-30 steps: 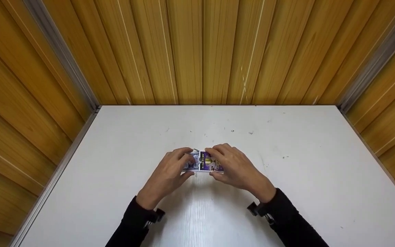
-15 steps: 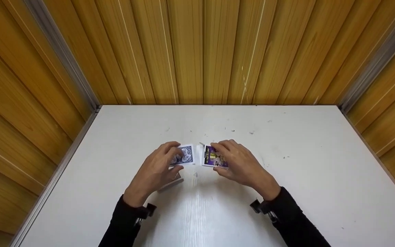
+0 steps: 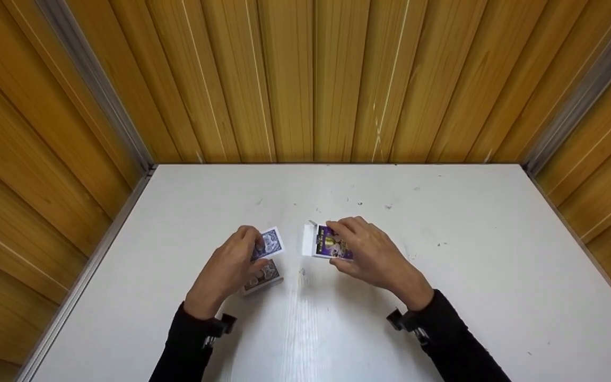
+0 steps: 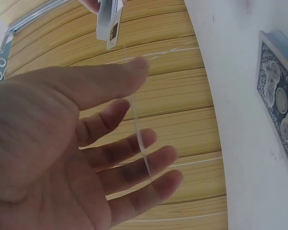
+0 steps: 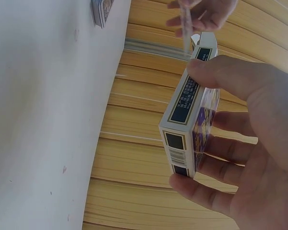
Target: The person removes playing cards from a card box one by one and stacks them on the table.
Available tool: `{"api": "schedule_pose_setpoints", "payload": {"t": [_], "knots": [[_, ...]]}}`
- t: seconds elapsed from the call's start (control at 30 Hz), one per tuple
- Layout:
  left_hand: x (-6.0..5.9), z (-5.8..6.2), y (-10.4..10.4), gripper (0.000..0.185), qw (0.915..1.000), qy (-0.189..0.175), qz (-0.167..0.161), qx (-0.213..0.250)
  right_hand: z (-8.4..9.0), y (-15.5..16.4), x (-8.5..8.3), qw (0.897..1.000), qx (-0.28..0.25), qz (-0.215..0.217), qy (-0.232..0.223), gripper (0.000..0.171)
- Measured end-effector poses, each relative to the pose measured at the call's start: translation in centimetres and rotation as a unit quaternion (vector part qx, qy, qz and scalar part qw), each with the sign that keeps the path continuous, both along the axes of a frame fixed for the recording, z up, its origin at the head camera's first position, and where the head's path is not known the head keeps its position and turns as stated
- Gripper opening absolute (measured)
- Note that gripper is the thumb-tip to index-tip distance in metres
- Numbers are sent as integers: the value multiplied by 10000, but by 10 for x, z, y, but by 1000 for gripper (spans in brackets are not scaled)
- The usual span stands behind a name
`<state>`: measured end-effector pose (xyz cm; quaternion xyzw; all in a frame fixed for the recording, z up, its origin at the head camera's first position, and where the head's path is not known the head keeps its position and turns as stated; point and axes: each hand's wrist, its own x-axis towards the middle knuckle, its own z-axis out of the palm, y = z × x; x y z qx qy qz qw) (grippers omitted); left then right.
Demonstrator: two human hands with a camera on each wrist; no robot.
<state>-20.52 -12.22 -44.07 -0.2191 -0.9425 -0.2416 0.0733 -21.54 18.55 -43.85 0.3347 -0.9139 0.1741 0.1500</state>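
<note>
just left of the card box (image 3: 329, 242), which the right hand (image 3: 369, 254) grips with its flap open above the table (image 3: 475, 276), the left hand (image 3: 228, 270) pinches a few cards (image 3: 269, 243) over the deck (image 3: 263, 280): best lower them square, edges aligned.

A white tabletop (image 3: 443, 297) fills the lower part of the head view, its surface marked with small dark specks and scuffs (image 3: 359, 202) near the far edge. Yellow-brown wooden panelling (image 3: 305, 79) with vertical grooves rises behind it and along both sides. Grey metal strips (image 3: 93, 85) run down the two corners where the walls meet.
</note>
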Motion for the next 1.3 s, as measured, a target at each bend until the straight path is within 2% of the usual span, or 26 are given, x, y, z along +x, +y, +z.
{"api": "schedule_pose_setpoints", "payload": {"t": [0.23,0.43,0.53,0.73,0.9,1.13,1.3], "knots": [[-2,-6,-1,34,9974,-657,198,-206,-1,0,0,10000,11,-3,-13,69],[-6,-11,0,36,9883,-1436,482,-196,-1,0,1,9999,-1,0,-129,68],[-7,-15,1,32,9845,-1649,511,-300,-1,0,1,9999,21,23,-127,68],[-6,-23,3,29,9827,-1782,369,-340,-1,-1,2,9999,26,42,-105,67],[-5,-27,4,30,9820,-1783,464,-421,-1,-2,2,9999,41,73,-64,66],[-4,-31,7,29,9825,-1752,390,-505,-1,-2,1,9999,70,101,16,66],[-7,-35,8,28,9795,-1835,495,-672,-1,-3,1,9999,99,56,-28,66]]}}
